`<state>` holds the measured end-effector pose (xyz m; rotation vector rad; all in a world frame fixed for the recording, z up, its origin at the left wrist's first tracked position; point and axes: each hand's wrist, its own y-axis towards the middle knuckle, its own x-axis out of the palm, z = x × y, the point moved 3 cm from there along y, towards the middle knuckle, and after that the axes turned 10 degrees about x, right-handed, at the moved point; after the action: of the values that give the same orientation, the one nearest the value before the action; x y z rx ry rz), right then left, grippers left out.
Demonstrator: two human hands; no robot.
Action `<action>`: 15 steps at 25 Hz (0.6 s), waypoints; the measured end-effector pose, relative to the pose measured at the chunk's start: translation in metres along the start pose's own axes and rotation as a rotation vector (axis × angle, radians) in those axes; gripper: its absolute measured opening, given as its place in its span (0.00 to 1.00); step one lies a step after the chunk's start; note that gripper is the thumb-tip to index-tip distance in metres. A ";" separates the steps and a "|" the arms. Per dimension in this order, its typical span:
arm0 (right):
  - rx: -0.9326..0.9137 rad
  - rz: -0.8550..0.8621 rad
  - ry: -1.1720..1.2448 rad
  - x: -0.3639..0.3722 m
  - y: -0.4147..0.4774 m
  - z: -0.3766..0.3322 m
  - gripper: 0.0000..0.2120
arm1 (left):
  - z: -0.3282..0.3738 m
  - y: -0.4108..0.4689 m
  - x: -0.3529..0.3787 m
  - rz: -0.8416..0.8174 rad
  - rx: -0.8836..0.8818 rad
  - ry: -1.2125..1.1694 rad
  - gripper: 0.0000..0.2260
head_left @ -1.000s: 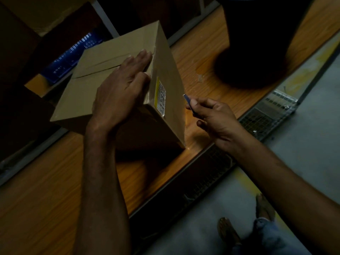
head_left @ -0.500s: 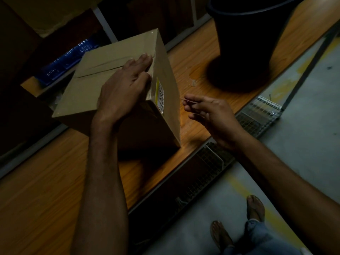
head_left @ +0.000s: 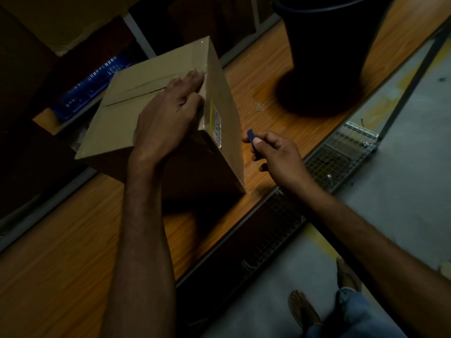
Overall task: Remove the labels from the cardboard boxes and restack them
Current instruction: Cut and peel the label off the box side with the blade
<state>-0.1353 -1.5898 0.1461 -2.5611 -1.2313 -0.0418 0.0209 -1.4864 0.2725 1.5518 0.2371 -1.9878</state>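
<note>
Showed both forearms bare along all their visible length, slim and long, running down to the bare left hand [head_left: 168, 123] and the bare right hand [head_left: 280, 157]. Showed a short, pale thumbnail on the right hand. Wore faded light-blue denim trousers [head_left: 353, 313], seen only at the lower legs, the cloth rumpled and bunched at the hems above the ankles. Wore open brownish sandals [head_left: 303, 311] on both feet, toes uncovered, the straps too dim to make out.

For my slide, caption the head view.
Left hand steadies the box; right hand holds a blue tool beside its label.
</note>
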 end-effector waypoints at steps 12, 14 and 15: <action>-0.155 0.091 0.056 0.039 -0.020 0.030 0.11 | 0.007 -0.003 -0.002 0.007 -0.017 -0.003 0.26; -0.181 0.117 -0.002 0.036 -0.020 0.031 0.12 | 0.007 -0.004 -0.002 0.012 -0.016 0.003 0.25; -0.202 0.127 -0.042 0.033 -0.020 0.031 0.12 | 0.007 -0.004 -0.002 0.017 -0.015 -0.001 0.23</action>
<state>-0.1333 -1.5442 0.1269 -2.8226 -1.1280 -0.0903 0.0138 -1.4859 0.2758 1.5383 0.2376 -1.9693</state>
